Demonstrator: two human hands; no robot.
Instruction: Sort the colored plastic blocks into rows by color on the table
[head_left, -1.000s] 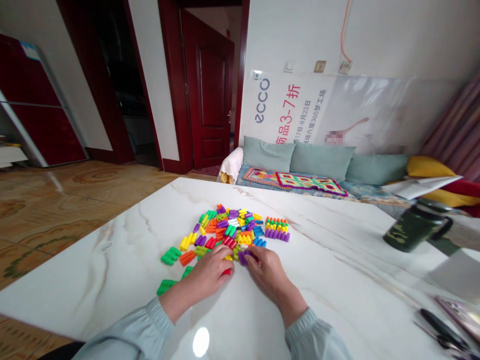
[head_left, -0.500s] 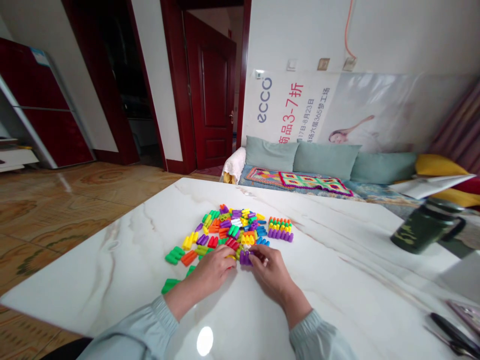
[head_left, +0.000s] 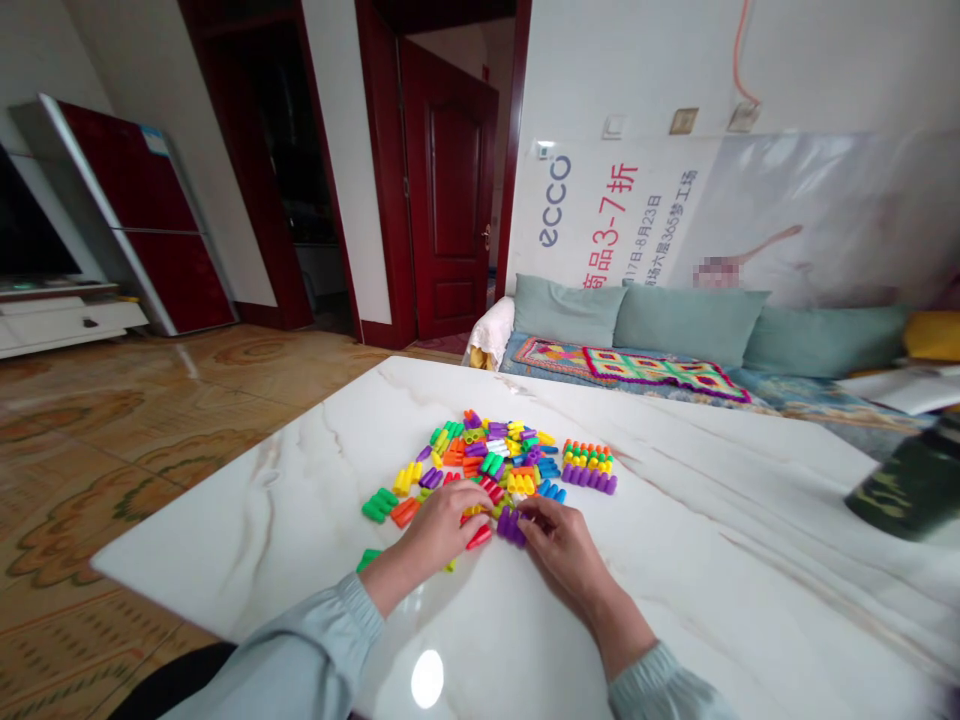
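In the head view, my right hand (head_left: 561,545) pinches a row of joined purple plastic peg blocks (head_left: 511,526) at the near edge of a colourful pile. My left hand (head_left: 444,525) is curled just left of it, thumb and fingers close together. A bit of yellow shows between them; what they grip is partly hidden. A red block (head_left: 478,536) lies just below the left thumb. Beyond both hands spreads the pile of peg blocks, with green (head_left: 379,504), orange (head_left: 406,512) and yellow (head_left: 407,478) ones at its left.
An assembled stack of purple, yellow, green and orange blocks (head_left: 590,468) stands right of the pile. The white marble-patterned table (head_left: 300,500) holds a dark green mug (head_left: 904,485) at far right. Behind are a sofa with cushions (head_left: 690,322) and a red door (head_left: 454,190).
The camera view has swung left, so everything sits further right. The left hand has shifted slightly, showing more of the red block under it. The right hand still holds the purple blocks.
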